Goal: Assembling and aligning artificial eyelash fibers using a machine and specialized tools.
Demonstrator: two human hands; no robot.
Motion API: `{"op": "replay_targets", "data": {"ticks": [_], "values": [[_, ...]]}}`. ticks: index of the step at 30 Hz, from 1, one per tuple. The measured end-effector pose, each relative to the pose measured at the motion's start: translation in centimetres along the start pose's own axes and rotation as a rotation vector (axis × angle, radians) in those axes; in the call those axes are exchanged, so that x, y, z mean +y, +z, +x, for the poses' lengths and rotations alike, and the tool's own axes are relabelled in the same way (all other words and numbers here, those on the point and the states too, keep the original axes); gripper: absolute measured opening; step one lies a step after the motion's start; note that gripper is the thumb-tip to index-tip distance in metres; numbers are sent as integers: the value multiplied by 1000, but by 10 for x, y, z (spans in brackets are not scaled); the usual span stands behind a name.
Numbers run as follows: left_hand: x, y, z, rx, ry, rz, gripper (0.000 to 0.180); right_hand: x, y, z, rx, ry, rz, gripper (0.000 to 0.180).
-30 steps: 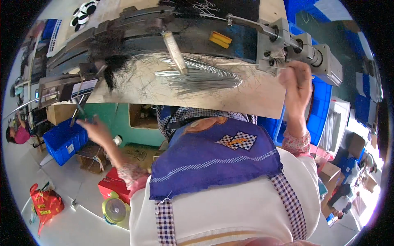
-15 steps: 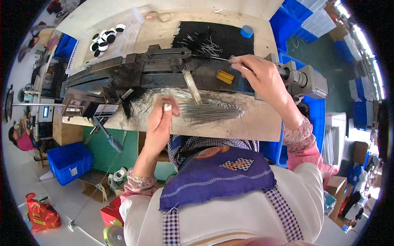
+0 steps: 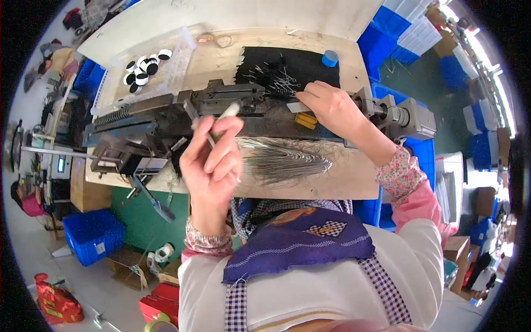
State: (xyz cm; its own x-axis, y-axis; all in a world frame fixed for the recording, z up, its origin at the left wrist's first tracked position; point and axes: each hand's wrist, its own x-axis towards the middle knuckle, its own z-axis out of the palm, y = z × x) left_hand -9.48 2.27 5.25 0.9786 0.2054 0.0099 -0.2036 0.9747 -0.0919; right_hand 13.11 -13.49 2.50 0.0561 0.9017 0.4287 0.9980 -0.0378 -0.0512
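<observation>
My left hand (image 3: 213, 152) is in front of the long dark metal machine (image 3: 221, 97), fingers curled. It appears closed around a pale metal lever (image 3: 228, 112) that slants toward the machine's clamp, though the fingers hide part of the contact. My right hand (image 3: 331, 105) pinches the end of a thin wire brush (image 3: 283, 93) lying along the machine; the fingers cover its end. A flat pale piece (image 3: 299, 107) shows beneath those fingertips, beside a yellow block (image 3: 306, 120). Looped wire brushes (image 3: 279, 80) lie on a black cloth (image 3: 257, 55) behind.
A bundle of bent metal wires (image 3: 287, 160) lies on the table's near side. A clear tray (image 3: 185, 52) with black-and-white caps stands far left. A blue cap (image 3: 330, 58) sits at the cloth's right corner. A motor (image 3: 412, 117) ends the machine on the right.
My left hand has risen toward the machine, and the lever now slants left to it. My right hand has moved slightly left and down. The whole view has shifted a little.
</observation>
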Motion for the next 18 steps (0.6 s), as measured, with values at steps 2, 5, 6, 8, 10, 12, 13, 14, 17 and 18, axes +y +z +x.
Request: {"op": "replay_targets", "data": {"ticks": [2,5,6,8,10,12,13,14,17,18], "values": [[9,-12,-10,-84,27,47,15,-2,0,1,21,14,7,22],[7,-19,-33,-21,218,117,19,-4,-3,-4,12,23,-19,19],[17,-17,-37,-81,348,77,19,-6,-4,-3,-9,16,-58,18],[27,-19,-43,-268,499,382,19,-11,-6,-1,-9,44,-50,17],[12,-6,-39,-396,649,1200,12,-9,-3,3,-41,46,-38,16],[-29,22,-31,-321,1075,2338,13,-3,-2,9,-31,36,69,17],[-27,36,-20,-349,1059,2704,12,-1,-2,7,-41,40,64,17],[-25,35,-5,-279,981,2840,10,0,-1,6,-22,39,88,17],[-9,11,6,-99,813,3077,9,-6,-1,6,3,33,126,18],[5,-6,4,-22,722,3167,9,-7,1,4,2,45,105,18]]}}
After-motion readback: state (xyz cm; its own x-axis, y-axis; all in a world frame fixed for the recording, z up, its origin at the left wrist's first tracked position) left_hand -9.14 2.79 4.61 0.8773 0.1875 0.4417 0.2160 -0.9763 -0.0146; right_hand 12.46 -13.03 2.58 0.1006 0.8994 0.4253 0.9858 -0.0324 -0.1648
